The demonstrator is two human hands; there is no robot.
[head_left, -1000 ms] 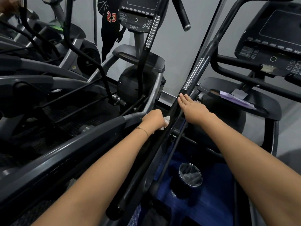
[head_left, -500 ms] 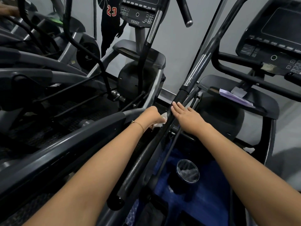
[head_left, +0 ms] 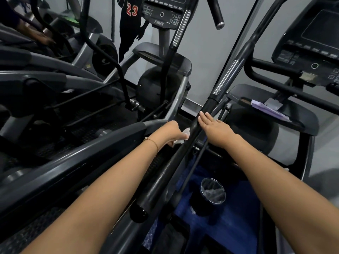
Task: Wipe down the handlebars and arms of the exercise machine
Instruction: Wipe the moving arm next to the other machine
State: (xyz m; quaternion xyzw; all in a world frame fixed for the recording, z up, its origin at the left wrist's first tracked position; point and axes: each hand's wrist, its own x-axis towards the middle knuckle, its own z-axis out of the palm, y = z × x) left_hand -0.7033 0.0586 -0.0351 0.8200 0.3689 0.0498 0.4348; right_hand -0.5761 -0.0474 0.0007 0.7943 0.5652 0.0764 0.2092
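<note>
A long black handlebar arm (head_left: 176, 160) of the exercise machine runs diagonally from the lower middle up to a chrome section (head_left: 226, 77) at the upper right. My left hand (head_left: 172, 132) grips a crumpled white wipe (head_left: 183, 138) and presses it against the left side of that arm. My right hand (head_left: 213, 128) lies on the arm's right side with its fingers straight, fingertips touching the bar just below the chrome part.
A small black bin (head_left: 211, 195) with a clear liner stands on blue flooring (head_left: 238, 226) below the arm. The machine's console (head_left: 311, 57) and a shelf with purple paper (head_left: 267, 110) are at right. Another machine (head_left: 161, 13) and its frame (head_left: 73, 162) crowd the left.
Both hands have slid a little down the arm toward me, the right fingertips now sitting lower beneath the chrome section. The view has shifted slightly.
</note>
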